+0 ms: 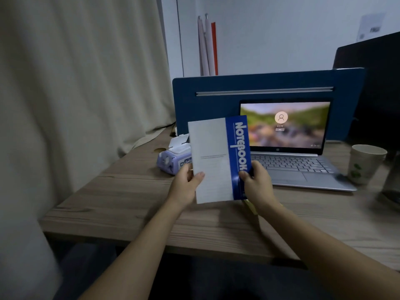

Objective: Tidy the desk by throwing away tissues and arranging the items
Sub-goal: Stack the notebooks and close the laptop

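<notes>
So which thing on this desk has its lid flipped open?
The purple wet wipes pack, left of the notebook: its white flap stands up. The paper cup at right shows no lid.

wipes pack (173, 161) left | laptop (298, 167) centre | cup (363, 163) right

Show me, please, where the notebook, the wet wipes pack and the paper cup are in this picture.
notebook (213, 161), head view, on the grey part of its cover.
wet wipes pack (171, 162), head view, on its purple front.
paper cup (364, 164), head view, on its side wall.
</notes>
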{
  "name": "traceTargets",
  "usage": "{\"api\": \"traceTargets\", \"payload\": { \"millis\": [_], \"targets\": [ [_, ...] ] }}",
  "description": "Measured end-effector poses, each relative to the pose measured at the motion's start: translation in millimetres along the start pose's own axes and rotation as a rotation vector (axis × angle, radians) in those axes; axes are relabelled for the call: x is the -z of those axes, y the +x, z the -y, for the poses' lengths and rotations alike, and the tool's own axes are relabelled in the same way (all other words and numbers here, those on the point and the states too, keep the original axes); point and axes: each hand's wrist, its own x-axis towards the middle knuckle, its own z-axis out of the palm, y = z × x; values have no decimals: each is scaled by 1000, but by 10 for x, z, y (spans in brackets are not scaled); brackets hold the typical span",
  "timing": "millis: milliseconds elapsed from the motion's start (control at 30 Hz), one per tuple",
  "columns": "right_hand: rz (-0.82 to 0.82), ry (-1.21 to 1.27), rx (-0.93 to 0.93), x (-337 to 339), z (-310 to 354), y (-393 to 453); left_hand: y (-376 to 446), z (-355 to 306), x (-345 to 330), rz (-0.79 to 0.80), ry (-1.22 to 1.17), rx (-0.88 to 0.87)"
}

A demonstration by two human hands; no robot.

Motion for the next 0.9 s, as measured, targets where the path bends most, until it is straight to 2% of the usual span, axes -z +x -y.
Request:
{"api": "traceTargets", "payload": {
  "millis": [100,233,300,400,500,600,733,900],
  "targets": [
    [-51,88,-110,46,-50,192,155,18,35,-77,24,-13],
    [-101,144,-216,61,-139,420,384,111,272,-121,350,-109],
    [-117,119,-259,44,-176,552,539,149,405,-211,492,-142],
    [-135,70,-297,0,-221,749,785,233,582,-326,641,-90],
    [-122,-11,-291,-49,-271,934,1031,352,717,-325,683,24],
    [-75,-72,-309,-114,-297,1108,1231,464,794,-256,676,86],
    [-26,-102,-331,-207,-312,1293,1403,626,809,-189,584,108],
    [-34,-114,-343,-257,-358,1413,1485,701,827,-227,677,108]
  ]
}}
